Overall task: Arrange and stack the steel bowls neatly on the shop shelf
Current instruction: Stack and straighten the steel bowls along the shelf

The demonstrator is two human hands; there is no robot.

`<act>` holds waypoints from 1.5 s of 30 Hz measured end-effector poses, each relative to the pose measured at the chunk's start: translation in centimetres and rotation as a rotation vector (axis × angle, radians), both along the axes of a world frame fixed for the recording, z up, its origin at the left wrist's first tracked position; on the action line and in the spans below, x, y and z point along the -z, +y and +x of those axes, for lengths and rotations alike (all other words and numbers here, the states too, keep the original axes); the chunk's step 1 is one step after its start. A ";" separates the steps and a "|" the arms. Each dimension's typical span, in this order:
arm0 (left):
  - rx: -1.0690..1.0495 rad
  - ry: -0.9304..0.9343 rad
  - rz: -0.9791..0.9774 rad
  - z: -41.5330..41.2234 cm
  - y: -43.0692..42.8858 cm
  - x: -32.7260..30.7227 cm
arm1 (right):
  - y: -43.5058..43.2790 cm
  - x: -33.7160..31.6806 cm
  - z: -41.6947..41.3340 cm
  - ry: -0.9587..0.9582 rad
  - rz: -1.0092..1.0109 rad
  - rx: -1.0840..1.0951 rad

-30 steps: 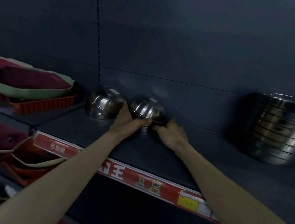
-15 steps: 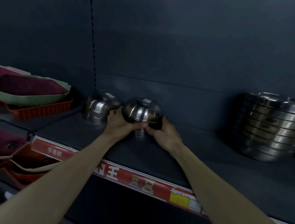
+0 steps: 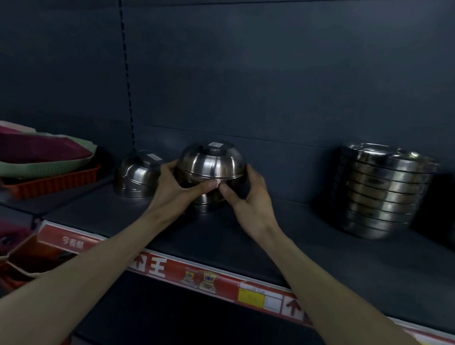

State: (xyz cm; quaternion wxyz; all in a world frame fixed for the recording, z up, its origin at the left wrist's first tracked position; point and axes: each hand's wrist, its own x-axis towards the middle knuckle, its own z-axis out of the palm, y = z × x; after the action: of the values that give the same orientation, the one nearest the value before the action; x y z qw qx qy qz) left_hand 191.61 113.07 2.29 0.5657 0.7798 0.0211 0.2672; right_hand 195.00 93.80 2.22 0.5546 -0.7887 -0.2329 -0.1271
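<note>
Head view: L hand (image 3: 172, 185) & R hand (image 3: 250, 194) both curl round an upside-down steel bowl (image 3: 212, 161), fingers on its sides, thumbs meeting under the front rim. It sits over a lower bowl (image 3: 204, 204) on the shelf (image 3: 323, 252); can't tell if they touch. Small bowl stack (image 3: 136, 177) just to its L, wide bowl stack (image 3: 382, 191) well apart on the R.

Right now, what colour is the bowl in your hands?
Shiny silver steel bowl, with a small white sticker on top; the head view shows it.
</note>
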 end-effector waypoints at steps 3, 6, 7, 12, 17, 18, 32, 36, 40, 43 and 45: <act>0.057 -0.072 -0.037 -1.7 -2.3 -1.3 | -2.9 -1.8 -2.2 -0.013 0.047 0.040; 0.135 -0.102 -0.083 -3.7 -5.0 -2.8 | -5.6 -3.7 -4.7 -0.015 0.095 0.071; 0.158 -0.114 -0.097 -4.4 -5.8 -3.3 | -6.4 -4.2 -5.5 -0.019 0.110 0.079; 0.280 -0.141 -0.149 -7.6 -10.1 -5.3 | -11.0 -6.6 -9.9 -0.037 0.166 0.095; 0.387 -0.150 -0.142 -10.6 -13.9 -6.2 | -15.6 -7.4 -13.6 -0.039 0.191 0.106; 0.406 -0.161 -0.138 -11.2 -14.8 -6.4 | -16.4 -7.4 -14.2 -0.041 0.191 0.111; 0.602 -0.181 -0.183 -16.6 -23.0 -7.3 | -26.0 -7.6 -21.9 -0.070 0.226 0.211; 0.635 -0.200 -0.166 -17.1 -24.4 -7.7 | -27.2 -8.1 -23.4 -0.116 0.215 0.233; 0.656 -0.197 -0.112 -17.3 -25.2 -8.0 | -28.1 -8.3 -24.5 -0.131 0.172 0.256; 0.649 -0.195 -0.076 -17.8 -25.5 -8.1 | -28.6 -8.2 -25.0 -0.120 0.121 0.274; 0.664 -0.199 -0.054 -18.1 -25.4 -8.0 | -28.9 -8.3 -25.2 -0.112 0.131 0.290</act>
State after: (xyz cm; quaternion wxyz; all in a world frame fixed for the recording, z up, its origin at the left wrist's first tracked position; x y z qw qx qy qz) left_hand 173.53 87.68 10.32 0.6414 0.6991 -0.2820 0.1425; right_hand 169.85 64.87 10.51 0.5669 -0.7677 -0.1384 -0.2647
